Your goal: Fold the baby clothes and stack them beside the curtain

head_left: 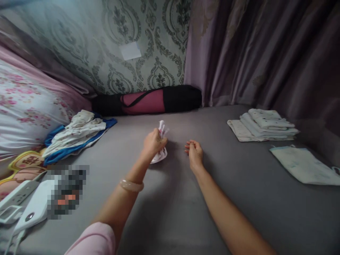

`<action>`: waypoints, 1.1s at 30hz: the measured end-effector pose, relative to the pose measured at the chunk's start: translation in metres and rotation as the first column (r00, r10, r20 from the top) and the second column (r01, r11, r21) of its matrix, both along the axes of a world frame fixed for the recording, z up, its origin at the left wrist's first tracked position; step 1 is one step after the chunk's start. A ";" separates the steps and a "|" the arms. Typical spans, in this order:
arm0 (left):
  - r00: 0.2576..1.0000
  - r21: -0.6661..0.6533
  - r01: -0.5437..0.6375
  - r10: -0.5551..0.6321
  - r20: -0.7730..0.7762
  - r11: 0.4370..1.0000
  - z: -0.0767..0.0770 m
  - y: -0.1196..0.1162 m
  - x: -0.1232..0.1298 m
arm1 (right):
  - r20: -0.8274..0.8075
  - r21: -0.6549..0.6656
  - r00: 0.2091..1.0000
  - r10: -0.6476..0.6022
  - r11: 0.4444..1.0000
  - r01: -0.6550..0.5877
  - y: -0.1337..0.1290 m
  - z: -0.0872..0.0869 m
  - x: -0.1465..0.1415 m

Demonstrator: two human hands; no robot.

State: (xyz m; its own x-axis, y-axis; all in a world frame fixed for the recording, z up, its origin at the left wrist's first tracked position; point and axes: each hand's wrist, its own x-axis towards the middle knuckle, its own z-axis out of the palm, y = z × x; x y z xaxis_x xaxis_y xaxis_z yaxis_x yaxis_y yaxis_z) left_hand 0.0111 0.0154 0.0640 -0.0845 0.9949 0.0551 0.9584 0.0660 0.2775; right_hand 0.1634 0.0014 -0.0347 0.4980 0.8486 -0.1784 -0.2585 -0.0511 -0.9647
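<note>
My left hand [155,143] is closed around a small bunched cloth [160,156], pale pink and white. Part of it sticks up above my fist and part hangs below, just over the grey bed sheet [170,198]; what kind of cloth it is, I cannot make out. To the right, apart from the cloth, my right hand [195,153] is held low over the sheet. Its fingers are loosely bent, point left and hold nothing that I can see. A pale bangle [132,185] circles my left wrist.
Folded white cloths [268,124] are stacked at the right, with a flat white cloth piece [305,164] in front. A black and maroon long bag [148,101] lies along the wall. Crumpled clothes [82,131], a floral pillow [29,109] and a power strip [20,194] are at left.
</note>
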 end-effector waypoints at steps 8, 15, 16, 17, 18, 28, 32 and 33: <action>0.950 0.009 0.136 -0.133 0.283 0.991 -0.042 0.006 0.018 | 0.013 -0.005 0.999 0.034 0.999 -0.034 0.002 -0.006 0.000; 0.910 0.252 0.401 -0.415 0.002 0.881 -0.062 0.017 0.017 | 0.064 -0.011 0.997 0.040 0.999 -0.040 0.003 -0.008 0.000; 0.897 0.232 0.438 -0.441 -0.042 0.869 -0.069 0.017 0.022 | 0.071 -0.010 0.997 0.041 0.999 -0.041 0.004 -0.009 0.000; 0.889 0.209 0.457 -0.451 -0.075 0.865 -0.076 0.018 0.027 | 0.075 -0.007 0.996 0.043 0.999 -0.043 0.004 -0.010 0.000; 0.886 0.181 0.464 -0.454 -0.098 0.867 -0.083 0.018 0.031 | 0.079 -0.003 0.996 0.047 0.999 -0.047 0.004 -0.010 0.000; 0.863 0.083 0.504 -0.500 -0.068 0.859 -0.080 0.024 0.030 | 0.077 -0.002 0.995 0.060 0.998 -0.060 0.001 -0.009 0.003; 0.939 0.230 0.342 -0.338 -0.057 0.911 -0.069 0.011 0.004 | 0.069 -0.001 0.996 0.049 0.999 -0.049 0.001 -0.009 0.001; 0.962 0.252 0.273 -0.263 -0.075 0.928 -0.070 0.007 -0.002 | 0.076 0.001 0.996 0.051 0.999 -0.052 0.002 -0.010 0.000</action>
State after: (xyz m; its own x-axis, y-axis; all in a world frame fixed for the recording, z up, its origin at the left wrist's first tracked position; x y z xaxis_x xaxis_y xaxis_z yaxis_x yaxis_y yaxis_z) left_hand 0.0095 0.0223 -0.0062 0.1906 0.9315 0.3099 0.9410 -0.2633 0.2127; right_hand 0.1633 0.0030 -0.0447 0.4658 0.8739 -0.1395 -0.1814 -0.0600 -0.9816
